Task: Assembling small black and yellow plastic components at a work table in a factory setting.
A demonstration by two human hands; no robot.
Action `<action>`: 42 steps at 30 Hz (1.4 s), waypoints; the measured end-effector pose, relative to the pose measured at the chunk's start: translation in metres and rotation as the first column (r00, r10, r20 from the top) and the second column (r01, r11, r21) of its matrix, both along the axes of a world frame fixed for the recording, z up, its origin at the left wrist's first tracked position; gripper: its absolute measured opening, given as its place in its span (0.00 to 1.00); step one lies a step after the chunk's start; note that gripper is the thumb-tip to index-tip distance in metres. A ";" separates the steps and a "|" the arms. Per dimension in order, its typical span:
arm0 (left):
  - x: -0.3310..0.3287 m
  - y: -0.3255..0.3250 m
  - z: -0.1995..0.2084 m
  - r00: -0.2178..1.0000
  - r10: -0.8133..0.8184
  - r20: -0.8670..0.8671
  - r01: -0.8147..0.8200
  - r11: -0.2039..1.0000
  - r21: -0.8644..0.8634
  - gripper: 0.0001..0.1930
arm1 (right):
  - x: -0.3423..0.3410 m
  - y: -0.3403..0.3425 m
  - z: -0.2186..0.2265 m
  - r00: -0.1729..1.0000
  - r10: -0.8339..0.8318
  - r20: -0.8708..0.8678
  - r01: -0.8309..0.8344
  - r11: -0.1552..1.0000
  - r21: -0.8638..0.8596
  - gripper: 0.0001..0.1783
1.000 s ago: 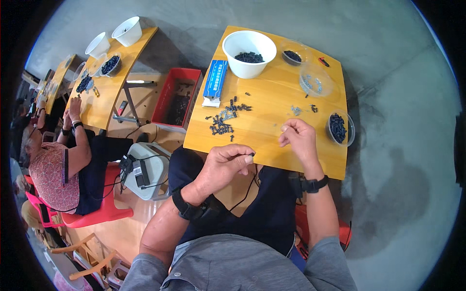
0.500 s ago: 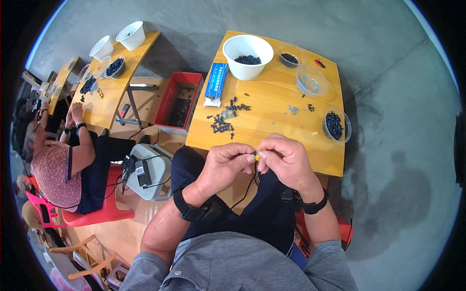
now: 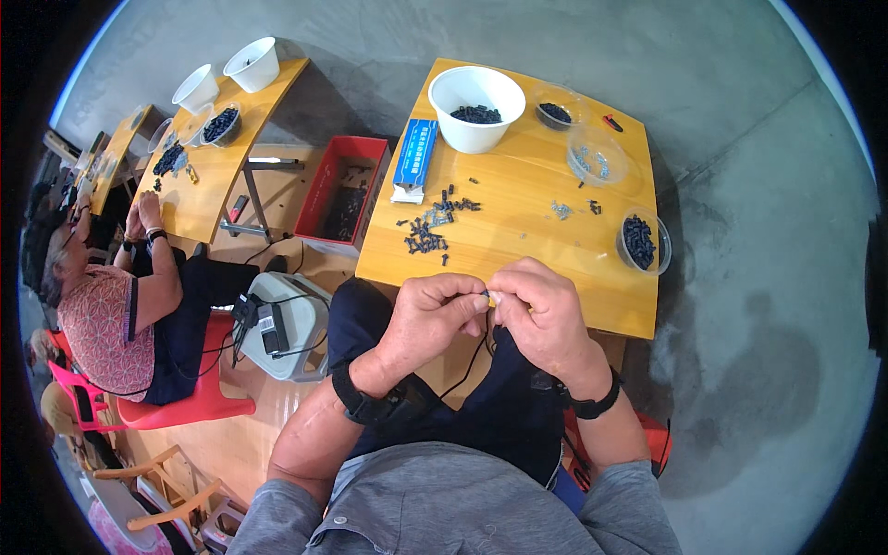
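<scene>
The wooden table stands in front of the person and carries most of the items noted. To the left, a co-worker in a patterned red top is seated at a side table, both hands near its edge. A grey stool stands between the two people, with a black power adapter and cable on top. A red crate, holding dark pieces, sits between the tables. The left hand and right hand are raised just in front of the table's near edge, fingertips meeting. A white bowl at the far left holds black parts; a blue box lies just nearer. Three clear bowls are noted along the right: the far one and the near one hold black parts, the middle one pale grey bits. Loose black pieces are scattered near the left edge, and small grey bits lie right of centre. The smallest item is a dark part at the fingertips: the left thumb and forefinger are closed on it; the right thumb and forefinger are pinched against the same spot, but whether they grip it cannot be told.
</scene>
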State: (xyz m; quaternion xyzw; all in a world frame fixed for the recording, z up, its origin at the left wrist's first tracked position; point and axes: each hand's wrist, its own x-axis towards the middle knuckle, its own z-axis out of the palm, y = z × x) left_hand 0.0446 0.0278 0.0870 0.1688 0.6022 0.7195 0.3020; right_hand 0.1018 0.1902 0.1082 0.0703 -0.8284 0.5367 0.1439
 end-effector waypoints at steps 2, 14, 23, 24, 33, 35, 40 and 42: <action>-0.001 0.001 0.000 1.000 -0.010 -0.001 0.010 1.000 0.012 0.04 | 0.002 -0.002 0.000 1.000 -0.021 -0.016 0.021 1.000 -0.008 0.06; 0.000 0.004 0.003 1.000 -0.010 -0.012 0.011 0.999 0.035 0.04 | 0.006 -0.010 0.000 0.993 -0.084 -0.088 0.082 0.996 -0.032 0.06; -0.005 0.005 0.005 0.999 -0.038 0.001 0.038 0.997 0.064 0.04 | 0.008 -0.010 -0.004 0.992 -0.099 0.077 0.117 0.948 -0.296 0.06; -0.005 0.004 0.006 0.999 -0.047 0.010 0.047 0.997 0.063 0.04 | 0.008 -0.010 -0.004 0.989 -0.087 0.122 0.128 0.916 -0.381 0.05; -0.007 0.002 0.003 0.998 -0.055 -0.006 0.055 0.998 0.040 0.04 | 0.000 0.003 0.000 0.994 0.021 -0.105 -0.017 0.999 0.046 0.06; -0.007 0.001 0.004 0.998 -0.058 -0.007 0.058 0.998 0.024 0.04 | -0.002 0.002 0.001 0.992 0.022 -0.125 -0.012 0.997 0.081 0.04; -0.011 -0.001 -0.002 0.996 -0.085 0.004 0.085 0.996 0.001 0.04 | 0.000 -0.003 -0.008 0.991 0.011 -0.132 0.005 0.992 0.123 0.04; -0.009 -0.002 -0.010 0.994 -0.097 0.051 0.098 0.995 -0.020 0.04 | 0.001 -0.001 -0.014 0.997 0.047 -0.057 -0.040 0.991 0.125 0.04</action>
